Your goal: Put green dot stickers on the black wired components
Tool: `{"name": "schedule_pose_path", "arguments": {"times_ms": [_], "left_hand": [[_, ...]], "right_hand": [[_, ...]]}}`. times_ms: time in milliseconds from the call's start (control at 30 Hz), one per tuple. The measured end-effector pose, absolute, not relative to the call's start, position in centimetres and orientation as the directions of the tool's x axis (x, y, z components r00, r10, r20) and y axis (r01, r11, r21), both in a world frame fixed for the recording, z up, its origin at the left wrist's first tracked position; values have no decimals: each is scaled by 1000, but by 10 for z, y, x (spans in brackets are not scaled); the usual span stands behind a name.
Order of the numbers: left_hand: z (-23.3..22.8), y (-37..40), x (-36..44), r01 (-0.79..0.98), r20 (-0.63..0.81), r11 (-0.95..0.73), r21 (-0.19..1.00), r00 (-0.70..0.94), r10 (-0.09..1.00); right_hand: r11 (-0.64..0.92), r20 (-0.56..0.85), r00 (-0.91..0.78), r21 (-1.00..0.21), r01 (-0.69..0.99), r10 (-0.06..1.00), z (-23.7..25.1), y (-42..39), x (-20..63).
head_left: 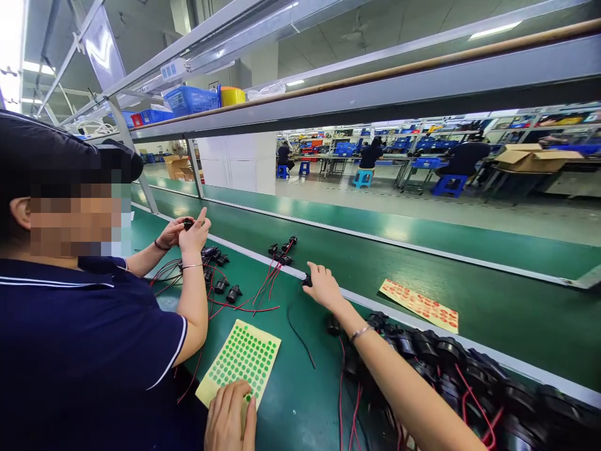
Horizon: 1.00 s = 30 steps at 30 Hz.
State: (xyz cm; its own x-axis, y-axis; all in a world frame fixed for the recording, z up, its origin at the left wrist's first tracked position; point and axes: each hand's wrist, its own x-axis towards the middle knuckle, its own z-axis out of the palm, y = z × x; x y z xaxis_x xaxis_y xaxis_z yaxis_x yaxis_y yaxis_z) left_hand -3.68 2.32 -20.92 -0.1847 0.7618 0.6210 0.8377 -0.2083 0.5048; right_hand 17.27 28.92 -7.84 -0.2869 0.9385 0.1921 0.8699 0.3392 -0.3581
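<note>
A red-dot sticker sheet (pixel 419 305) lies on the green conveyor belt (pixel 493 250).

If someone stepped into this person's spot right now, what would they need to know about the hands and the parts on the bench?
Left hand: fingertips pressed on the near corner of the green dot sheet, holding nothing.
Right hand: stretched out to the belt edge, fingers on a small black plug with a dark wire trailing back; whether it is gripped cannot be told.
Parts: a pile of black sockets with red wires lies under the right forearm; a few wired plugs sit ahead, near the edge.
A red dot sheet lies on the belt.
A co-worker's hands to the left handle another plug.
How many parts are finished cannot be judged from this view.
</note>
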Motion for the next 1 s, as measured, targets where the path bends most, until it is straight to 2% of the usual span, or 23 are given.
{"name": "schedule_pose_path", "arguments": {"times_ms": [100, 200, 333, 400, 500, 567, 633, 700, 800, 900, 1000], "left_hand": [[-200, 30, -30, 776, 622, -247, 581, -227, 750], [-174, 42, -22, 685, 566, -262, 680, -263, 781], [-116, 63, -3, 505, 401, -242, 828, -231, 887], [-84, 70, 10, 321, 282, -198, 926, -241, 929], [-46, 69, 32, -87, 121, -126, 988, -54, 991], [-32, 61, 46, -344, 86, -26, 939, 161, 983], [-28, 50, 55, -461, 103, 53, 886, 307, 946], [-31, 39, 60, -439, 127, 29, 898, 321, 939], [-41, 27, 63, -246, 229, -186, 951, 159, 960], [-48, 20, 66, -81, 362, -357, 931, 69, 930], [-52, 16, 73, -103, 402, -393, 914, 86, 912]], "right_hand": [[358, 198, -302, -393, 847, 932, -72, 319, 184], [464, 265, -383, -435, 772, 885, -67, 316, 186], [678, 428, -527, -458, 574, 735, -52, 262, 200], [775, 496, -597, -448, 447, 631, -42, 218, 213], [859, 557, -664, -418, 294, 499, -26, 151, 232], [879, 578, -679, -421, 226, 452, -17, 115, 242], [884, 594, -677, -426, 193, 435, -11, 91, 254], [872, 586, -664, -433, 230, 465, -8, 76, 267], [806, 521, -626, -476, 351, 581, -4, 64, 289], [702, 480, -528, -598, 387, 700, 4, 56, 300], [598, 447, -422, -719, 355, 789, 17, 51, 297]]}}
